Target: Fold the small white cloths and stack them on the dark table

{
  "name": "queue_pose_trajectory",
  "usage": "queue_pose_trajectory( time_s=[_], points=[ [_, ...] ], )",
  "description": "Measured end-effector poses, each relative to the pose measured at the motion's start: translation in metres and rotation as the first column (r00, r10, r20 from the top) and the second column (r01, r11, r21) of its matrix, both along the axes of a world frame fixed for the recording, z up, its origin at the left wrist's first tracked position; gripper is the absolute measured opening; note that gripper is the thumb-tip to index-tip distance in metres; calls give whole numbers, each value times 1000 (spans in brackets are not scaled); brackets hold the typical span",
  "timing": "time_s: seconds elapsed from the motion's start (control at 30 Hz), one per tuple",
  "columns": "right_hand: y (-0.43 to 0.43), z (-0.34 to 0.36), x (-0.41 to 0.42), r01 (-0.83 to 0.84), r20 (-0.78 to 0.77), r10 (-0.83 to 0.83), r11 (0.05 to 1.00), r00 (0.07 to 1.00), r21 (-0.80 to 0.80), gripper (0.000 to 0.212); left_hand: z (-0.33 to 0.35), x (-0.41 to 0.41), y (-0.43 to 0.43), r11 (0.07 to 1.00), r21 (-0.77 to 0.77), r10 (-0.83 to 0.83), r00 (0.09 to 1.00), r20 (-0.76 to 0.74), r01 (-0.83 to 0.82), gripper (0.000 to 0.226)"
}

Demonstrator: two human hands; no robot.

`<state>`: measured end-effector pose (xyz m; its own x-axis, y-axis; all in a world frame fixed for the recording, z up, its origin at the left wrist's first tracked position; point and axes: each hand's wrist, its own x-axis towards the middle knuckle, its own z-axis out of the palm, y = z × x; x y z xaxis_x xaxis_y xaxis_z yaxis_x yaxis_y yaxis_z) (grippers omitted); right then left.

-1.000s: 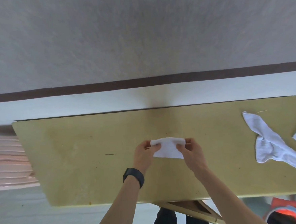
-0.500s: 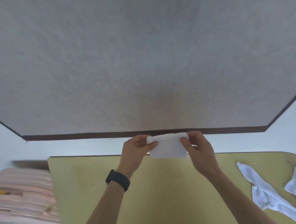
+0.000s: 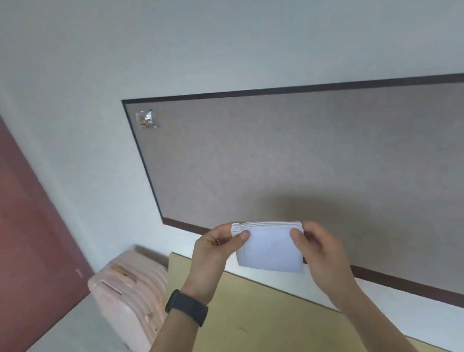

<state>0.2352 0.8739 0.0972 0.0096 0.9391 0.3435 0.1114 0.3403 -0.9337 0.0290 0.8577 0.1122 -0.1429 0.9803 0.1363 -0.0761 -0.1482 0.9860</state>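
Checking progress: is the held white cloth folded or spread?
Folded: white cloth shows layered edges along its top, pinched by left hand and right hand.

Small white cloth point(image 3: 270, 251) folded (layered top edge), hanging upright above yellow-green table point(image 3: 263, 324).

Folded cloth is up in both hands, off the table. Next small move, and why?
Probably carry the folded white cloth to the stacking spot and lower it flat. The left hand and right hand pinch its top corners, and it hangs in the air above the yellow table. No dark table or stack shows here, so where is unclear.
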Motion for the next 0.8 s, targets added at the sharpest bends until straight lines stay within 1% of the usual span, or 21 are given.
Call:
queue_pose_trajectory(
  time_s=[0.1,0.17,0.27,0.33,0.43,0.5,0.6,0.67,0.73,0.8],
  points=[
    [-31,4,-38,-122,-1,122,992,993,40,5,5,-32,-60,992,18,123,992,-31,-122,22],
    [-52,3,-71,-199,20,198,978,980,54,4,7,-55,-102,970,34,244,969,-40,-243,18],
    [-92,6,-133,-274,48,271,958,961,90,4,13,-93,-166,888,89,459,881,-111,-452,10],
    [-125,12,-179,-317,58,313,940,948,121,10,18,-120,-210,820,134,571,808,-145,-556,9],
    [-178,18,-251,-383,87,373,905,924,185,16,24,-162,-281,692,176,721,680,-133,-700,14],
    [-221,19,-300,-424,102,411,876,906,230,19,23,-192,-334,598,195,801,585,-123,-778,14],
    [-297,15,-376,-504,137,486,818,863,277,29,23,-243,-419,439,205,898,421,-128,-875,15],
    [-355,12,-427,-576,165,552,764,817,291,25,23,-281,-482,335,205,940,312,-137,-919,18],
    [-418,7,-480,-647,150,633,709,759,281,22,20,-321,-548,242,210,964,210,-163,-947,22],
    [-484,2,-532,-708,132,703,653,699,268,20,15,-362,-616,148,208,973,105,-205,-967,21]
  ],
)
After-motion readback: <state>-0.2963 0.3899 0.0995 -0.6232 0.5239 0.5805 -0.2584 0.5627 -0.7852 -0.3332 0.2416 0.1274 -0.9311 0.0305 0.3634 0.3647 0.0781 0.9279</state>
